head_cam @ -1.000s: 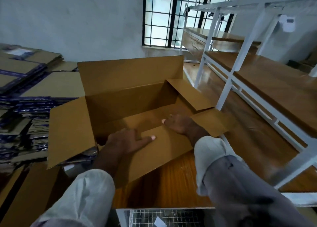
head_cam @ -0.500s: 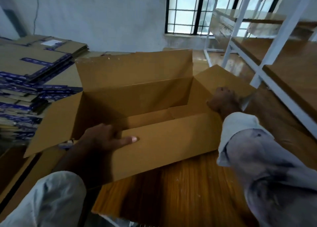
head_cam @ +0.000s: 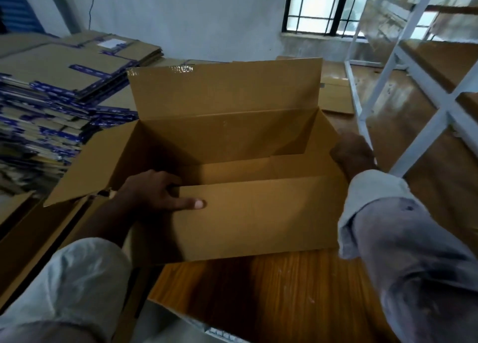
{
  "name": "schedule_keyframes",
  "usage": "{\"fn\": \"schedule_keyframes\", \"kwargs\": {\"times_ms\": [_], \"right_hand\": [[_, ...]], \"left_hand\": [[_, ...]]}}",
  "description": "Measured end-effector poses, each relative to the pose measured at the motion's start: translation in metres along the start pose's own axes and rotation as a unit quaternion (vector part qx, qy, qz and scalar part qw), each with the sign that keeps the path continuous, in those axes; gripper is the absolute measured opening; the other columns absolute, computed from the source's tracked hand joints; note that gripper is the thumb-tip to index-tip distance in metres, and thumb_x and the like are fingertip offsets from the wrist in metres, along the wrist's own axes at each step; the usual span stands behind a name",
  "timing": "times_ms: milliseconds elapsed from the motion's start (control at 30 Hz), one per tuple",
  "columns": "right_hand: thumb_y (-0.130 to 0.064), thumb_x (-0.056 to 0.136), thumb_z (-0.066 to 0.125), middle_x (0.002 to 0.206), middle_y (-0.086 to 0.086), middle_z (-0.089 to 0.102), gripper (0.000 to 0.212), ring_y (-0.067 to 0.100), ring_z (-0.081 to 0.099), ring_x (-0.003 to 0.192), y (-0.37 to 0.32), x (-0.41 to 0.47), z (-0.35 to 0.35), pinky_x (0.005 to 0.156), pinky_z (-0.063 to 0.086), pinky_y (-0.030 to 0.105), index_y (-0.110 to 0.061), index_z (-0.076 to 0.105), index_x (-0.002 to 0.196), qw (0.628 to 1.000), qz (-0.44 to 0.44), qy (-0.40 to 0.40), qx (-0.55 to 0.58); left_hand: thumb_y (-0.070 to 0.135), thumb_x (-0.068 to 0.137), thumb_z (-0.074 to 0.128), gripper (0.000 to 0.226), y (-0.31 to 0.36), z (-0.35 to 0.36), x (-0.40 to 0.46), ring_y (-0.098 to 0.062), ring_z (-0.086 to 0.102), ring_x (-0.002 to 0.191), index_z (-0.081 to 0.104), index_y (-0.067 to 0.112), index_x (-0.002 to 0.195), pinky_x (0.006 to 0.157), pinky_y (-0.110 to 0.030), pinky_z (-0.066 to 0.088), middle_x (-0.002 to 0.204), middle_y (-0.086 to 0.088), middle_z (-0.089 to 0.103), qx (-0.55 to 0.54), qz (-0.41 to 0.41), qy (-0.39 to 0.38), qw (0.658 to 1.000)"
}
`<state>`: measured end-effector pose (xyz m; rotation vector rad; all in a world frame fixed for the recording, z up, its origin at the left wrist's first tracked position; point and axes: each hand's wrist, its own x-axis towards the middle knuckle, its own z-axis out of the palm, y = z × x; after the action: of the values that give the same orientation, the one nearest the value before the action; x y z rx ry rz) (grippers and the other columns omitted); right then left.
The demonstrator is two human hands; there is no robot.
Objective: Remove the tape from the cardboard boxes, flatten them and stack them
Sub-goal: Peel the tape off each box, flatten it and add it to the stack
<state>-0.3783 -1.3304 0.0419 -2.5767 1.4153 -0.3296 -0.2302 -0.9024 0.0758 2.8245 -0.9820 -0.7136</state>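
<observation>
An open brown cardboard box (head_cam: 258,213) stands on a wooden surface in front of me, its four top flaps spread out and its inside bare. My left hand (head_cam: 157,192) grips the near wall at its left end, thumb on the outside and fingers curled over the edge inside. My right hand (head_cam: 351,152) holds the box's right side near the top corner, with its fingers hidden behind the cardboard. A strip of clear tape (head_cam: 181,68) glints along the top edge of the far flap.
A tall stack of flattened boxes (head_cam: 59,96) with blue tape fills the left. More flat cardboard (head_cam: 31,239) leans at the lower left. A white metal rack with wooden shelves (head_cam: 419,89) stands close on the right. A barred window (head_cam: 323,6) is set in the far wall.
My hands left the bottom flaps inside the box. The left now grips the near wall, the right moved out to the right side. The box stands more upright and square.
</observation>
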Motion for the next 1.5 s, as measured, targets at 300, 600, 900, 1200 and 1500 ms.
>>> {"fn": "schedule_keyframes", "kwargs": {"times_ms": [300, 600, 900, 1200, 1500], "right_hand": [[-0.061, 0.09, 0.064, 0.152, 0.01, 0.046, 0.072, 0.035, 0.047, 0.136, -0.071, -0.102, -0.04, 0.111, 0.037, 0.057, -0.024, 0.044, 0.148, 0.982, -0.161, -0.098, 0.033], [-0.082, 0.088, 0.045, 0.158, -0.012, 0.038, 0.073, 0.018, 0.034, 0.145, -0.135, -0.279, -0.039, 0.115, 0.02, 0.053, -0.043, 0.04, 0.148, 0.938, -0.279, -0.205, 0.023], [-0.072, 0.098, 0.037, 0.136, -0.008, 0.06, 0.055, 0.019, 0.052, 0.127, -0.164, -0.341, -0.054, 0.113, 0.03, 0.055, -0.034, 0.061, 0.131, 0.975, -0.19, -0.111, 0.033], [-0.036, 0.099, 0.061, 0.12, -0.004, 0.059, 0.024, 0.015, 0.055, 0.115, -0.12, -0.398, -0.064, 0.1, 0.048, 0.047, -0.018, 0.064, 0.116, 0.885, -0.091, 0.364, 0.275], [-0.058, 0.067, 0.089, 0.153, 0.008, 0.043, 0.113, 0.031, 0.049, 0.136, -0.03, -0.367, -0.032, 0.11, 0.045, 0.052, -0.02, 0.03, 0.155, 0.857, 0.238, 0.192, 0.415]], "left_hand": [[0.093, 0.067, 0.055, 0.076, -0.009, 0.005, -0.017, -0.009, 0.067, 0.086, 0.068, 0.029, 0.105, 0.072, -0.031, 0.054, 0.097, 0.008, 0.069, -0.069, 0.056, 0.045, 0.995], [0.001, 0.084, 0.073, 0.064, -0.133, 0.039, -0.077, -0.014, 0.057, 0.115, 0.058, 0.035, 0.136, 0.08, -0.028, 0.054, 0.139, 0.004, 0.049, -0.1, 0.182, 0.281, 0.937], [0.01, 0.081, 0.08, 0.043, -0.126, 0.07, -0.057, -0.021, 0.06, 0.11, 0.065, 0.024, 0.119, 0.087, -0.04, 0.051, 0.121, 0.002, 0.062, -0.175, 0.261, 0.312, 0.897], [0.055, 0.091, 0.066, 0.035, -0.12, 0.051, -0.09, -0.018, 0.07, 0.102, 0.063, 0.032, 0.117, 0.086, -0.045, 0.06, 0.113, 0.001, 0.073, -0.513, 0.215, 0.215, 0.803], [0.05, 0.091, 0.072, 0.053, -0.149, 0.07, -0.072, -0.029, 0.057, 0.11, 0.046, 0.019, 0.125, 0.08, -0.048, 0.058, 0.136, -0.009, 0.041, -0.404, 0.128, 0.445, 0.788]]}}
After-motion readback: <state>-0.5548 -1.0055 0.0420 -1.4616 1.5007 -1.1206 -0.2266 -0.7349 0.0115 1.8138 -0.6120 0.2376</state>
